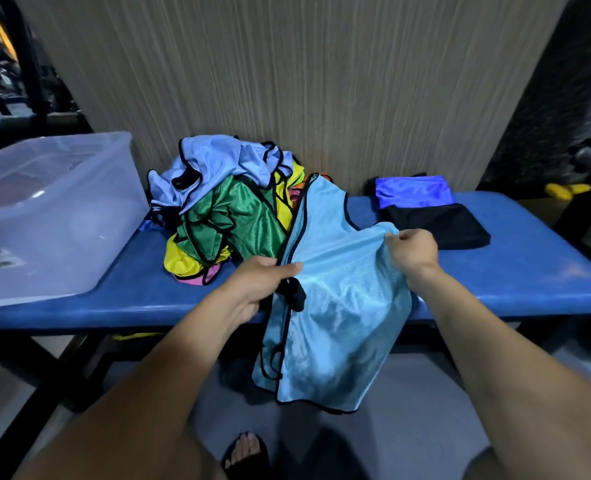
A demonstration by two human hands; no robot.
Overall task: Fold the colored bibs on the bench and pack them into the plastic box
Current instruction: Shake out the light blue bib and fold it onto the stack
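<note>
Both hands hold one light blue bib (335,292) above the front edge of a blue padded bench (529,271). L hand (262,282) pinches the bib's black-trimmed left edge, thumb on top, fingers curled under; R hand (413,252) grips a bunched fold at its right side. Hands are apart w/ the fabric stretched between them. Bib's top lies on the bench, leaning on the pile; its lower half hangs off the front edge toward the floor.

Behind the L hand: loose pile of unfolded bibs (231,209) on the bench, pale blue on top, then green, yellow, bits of pink & orange. Clear plastic box (79,216) sits on the bench's left end, just beside the pile. On the bench's right, well apart from the pile: folded royal blue bib (413,192) & folded black bib (439,223), touching. Wood-grain wall (321,81) behind
</note>
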